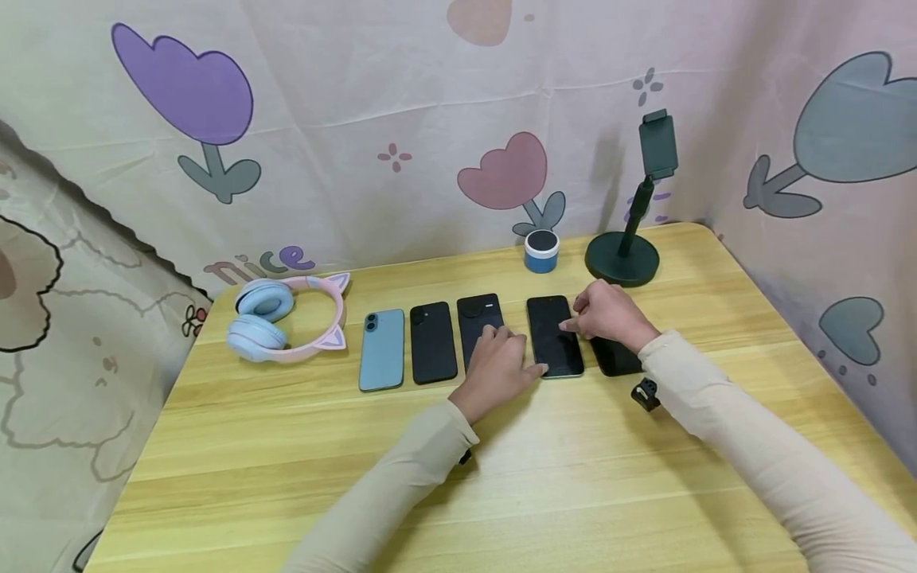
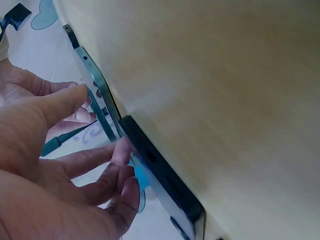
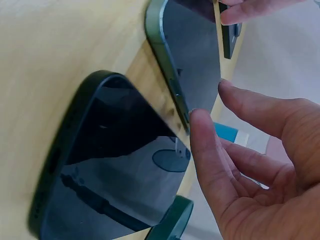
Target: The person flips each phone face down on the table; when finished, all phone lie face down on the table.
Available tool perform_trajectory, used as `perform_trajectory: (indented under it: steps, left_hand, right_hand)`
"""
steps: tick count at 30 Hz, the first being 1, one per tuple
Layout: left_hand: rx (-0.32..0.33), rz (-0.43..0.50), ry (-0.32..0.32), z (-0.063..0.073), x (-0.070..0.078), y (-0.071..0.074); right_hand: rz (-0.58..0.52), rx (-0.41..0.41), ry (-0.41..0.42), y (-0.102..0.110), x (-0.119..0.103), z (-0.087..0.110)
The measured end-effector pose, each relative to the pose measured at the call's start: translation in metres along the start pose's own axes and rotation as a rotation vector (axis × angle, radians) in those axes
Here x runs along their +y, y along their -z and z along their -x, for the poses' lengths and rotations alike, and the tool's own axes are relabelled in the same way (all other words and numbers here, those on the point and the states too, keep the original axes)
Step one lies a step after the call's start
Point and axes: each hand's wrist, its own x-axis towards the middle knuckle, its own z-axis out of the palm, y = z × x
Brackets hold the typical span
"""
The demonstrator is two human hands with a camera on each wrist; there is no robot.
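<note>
A phone with a dark screen and green edge [image 1: 550, 346] lies face up between my two hands. My left hand [image 1: 494, 370] is over a black phone with a round camera bump [image 1: 474, 314], its thumb reaching to the near left corner of the green-edged phone [image 2: 95, 70]. My right hand [image 1: 610, 313] has its thumb over the green-edged phone's screen, with a fingertip at that phone's side edge [image 3: 167, 65]. Under the right hand lies another dark phone [image 1: 616, 360], screen up, partly hidden. Fingers and thumbs are apart on both hands.
To the left lie a black phone [image 1: 433, 342], a light blue phone [image 1: 382, 350] and cat-ear headphones [image 1: 333, 314]. Behind stand a blue-and-white jar [image 1: 540, 256] and a dark green phone stand [image 1: 622, 259]. Printed cloth [image 1: 401, 79] hangs along the table's back edge.
</note>
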Motion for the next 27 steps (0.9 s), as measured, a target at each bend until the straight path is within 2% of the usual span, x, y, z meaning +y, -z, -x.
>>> perform_trajectory:
  steps: [8,16,27]
  left_hand:
    - [-0.028,0.011,0.061,-0.004,0.007,-0.006]
    - [-0.032,0.021,0.068,-0.006,0.012,-0.005]
    - [-0.042,0.123,0.097,-0.005,0.013,-0.004]
  right_hand:
    - [-0.015,-0.014,0.005,-0.007,0.006,-0.002]
    - [-0.006,-0.011,-0.017,-0.014,0.007,-0.004]
    - [0.005,-0.002,-0.02,-0.016,0.003,-0.005]
